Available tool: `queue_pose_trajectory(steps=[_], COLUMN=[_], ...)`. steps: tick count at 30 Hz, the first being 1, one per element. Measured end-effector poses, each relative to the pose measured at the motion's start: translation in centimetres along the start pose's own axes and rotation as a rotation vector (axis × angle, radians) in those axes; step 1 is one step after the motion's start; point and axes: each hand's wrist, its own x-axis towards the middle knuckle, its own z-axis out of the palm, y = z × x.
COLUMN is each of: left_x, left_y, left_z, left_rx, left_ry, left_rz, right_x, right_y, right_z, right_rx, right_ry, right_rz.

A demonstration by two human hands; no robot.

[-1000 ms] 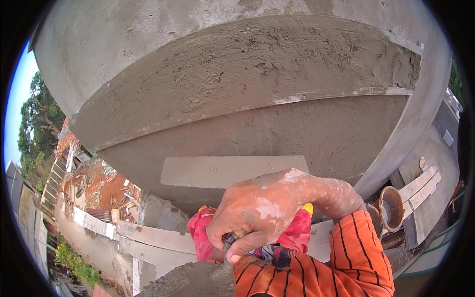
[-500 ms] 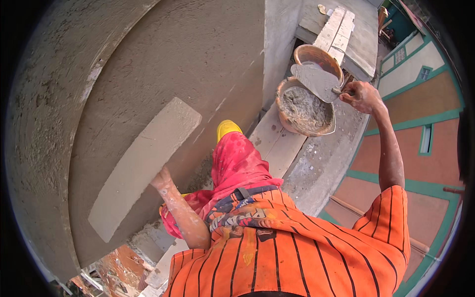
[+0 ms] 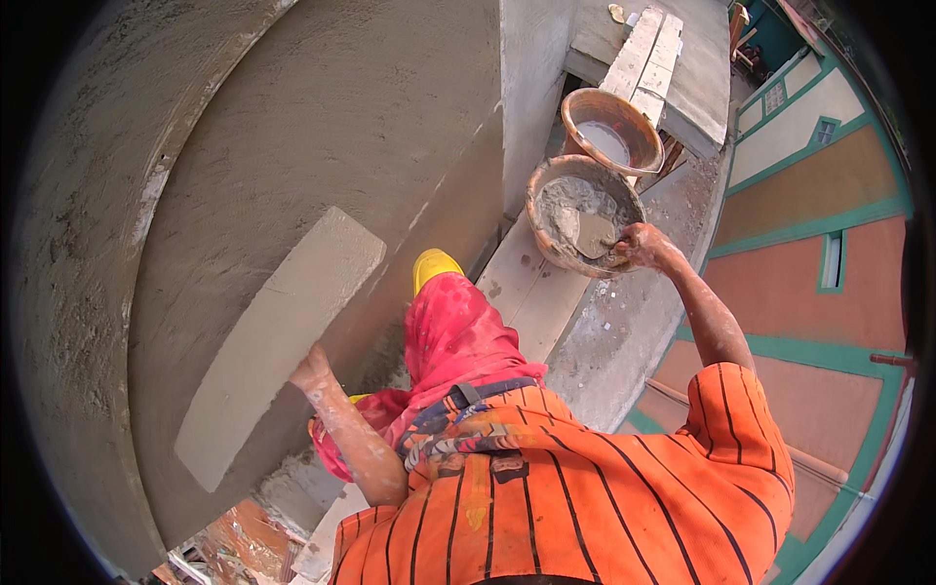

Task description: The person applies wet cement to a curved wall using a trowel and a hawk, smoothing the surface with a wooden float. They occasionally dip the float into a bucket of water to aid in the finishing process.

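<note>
My left hand (image 3: pixel 312 372) is closed at the underside of a long plastering float (image 3: pixel 283 341), its grip hidden behind the blade. The float's flat grey face is tilted beside the wall. My right hand (image 3: pixel 643 246) grips the handle of a trowel (image 3: pixel 597 234), whose blade lies in the grey mortar (image 3: pixel 565 203) of a round bucket (image 3: pixel 537 216). Part of the blade is sunk in or smeared with mortar. Touching that bucket on its far side is a second bucket (image 3: pixel 639 132), with cloudy liquid inside.
A wet-plastered wall (image 3: pixel 370 107) with a raised curved edge rises at the left. Planks (image 3: pixel 541 283) run under the mortar bucket, and more boards (image 3: pixel 645 54) lie beyond. My yellow boot (image 3: pixel 436 265) is by the wall's foot. At right stands a brown-and-green building (image 3: pixel 809 302).
My right hand has lowered the trowel from above the buckets into the mortar, uncovering the second bucket's liquid. My left hand keeps the float in nearly the same place.
</note>
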Motion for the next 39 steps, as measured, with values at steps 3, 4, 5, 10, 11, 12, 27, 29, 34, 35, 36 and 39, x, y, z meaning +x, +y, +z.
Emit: queue_pose_trajectory(steps=[3,4,5,10,11,12,27,29,34,35,36,39], left_x=[-0.1,-0.5,-1.0,-1.4,-0.9,-1.1,2.0,1.5,1.7,1.4,2.0,2.0], left_y=[0.1,0.1,-0.2,-4.2,-4.1,-3.4,-2.2,-1.5,-0.5,-0.4,-0.4,-0.3], left_z=[-0.2,-0.7,-1.2,0.1,1.6,2.0,9.8,9.9,10.2,9.1,10.4,10.6], left_rx=[0.073,0.066,0.06,-0.609,-0.634,-0.633,-1.312,-1.321,-1.325,-1.3,-1.315,-1.286], left_ry=[-0.016,-0.033,-0.044,0.113,0.123,0.146,0.355,0.371,0.386,0.411,0.39,0.394], left_rz=[0.009,-0.021,-0.048,-0.44,-0.416,-0.394,-0.494,-0.515,-0.54,-0.535,-0.545,-0.55], right_x=[-0.6,-1.1,-0.9,-1.3,-1.0,-0.5,-13.2,-15.4,-19.3,-19.2,-18.9,-16.0], right_y=[0.1,-0.1,0.5,0.8,0.4,-1.6,-34.8,-38.1,-43.2,-44.2,-44.2,-46.5], right_z=[-0.1,-0.1,0.1,-0.8,-1.4,-2.2,-17.9,-17.1,-14.3,-13.3,-13.9,-15.9], right_rx=[0.169,0.188,0.246,-0.008,-0.042,-0.023,-0.317,-0.3,-0.214,-0.241,-0.263,-0.163], right_ry=[-0.038,-0.042,-0.032,0.246,0.271,0.288,0.144,-0.042,-0.861,-1.023,-1.088,-1.155], right_rz=[-0.035,-0.041,-0.044,-0.101,-0.154,-0.19,-1.382,-1.715,-2.086,-2.128,-2.054,-1.664])
